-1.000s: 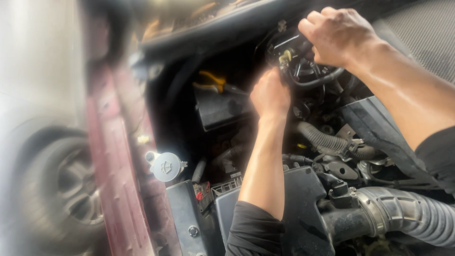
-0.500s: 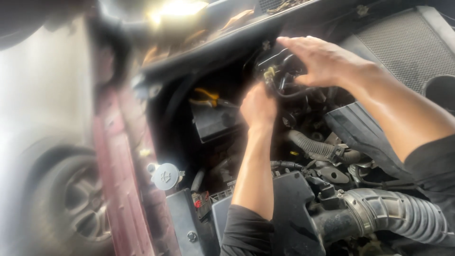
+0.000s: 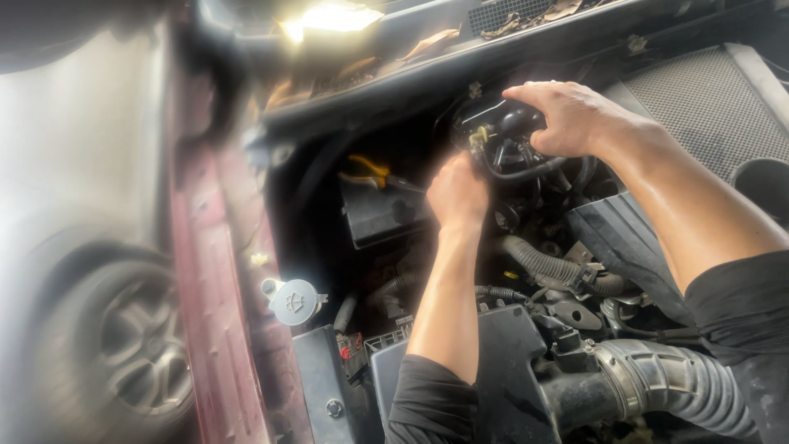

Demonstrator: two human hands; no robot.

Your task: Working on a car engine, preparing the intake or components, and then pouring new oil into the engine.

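Two hands work deep in the engine bay, at its far side under the cowl. A black round part with hoses (image 3: pixel 503 136) sits there, and the right hand (image 3: pixel 575 119) lies over its right side, fingers spread and curled around it, thumb stretched along the top. Just below and to the left, the left hand (image 3: pixel 457 193) is closed in a fist, knuckles toward the camera, touching or nearly touching the part's lower left edge; what it grips, if anything, cannot be made out.

One pair of yellow-handled pliers (image 3: pixel 367 170) rests left of the fist on a black box (image 3: pixel 380 215). One ribbed grey intake hose (image 3: pixel 670 382) runs along the near right, and a thinner corrugated hose (image 3: pixel 542 263) lies between it and the hands. One white reservoir cap (image 3: pixel 292 301) stands near left beside the dark red fender edge (image 3: pixel 218 329). Dry leaves (image 3: pixel 427 41) lie in the cowl tray at the far side. One wheel (image 3: pixel 136 353) shows blurred at far left.
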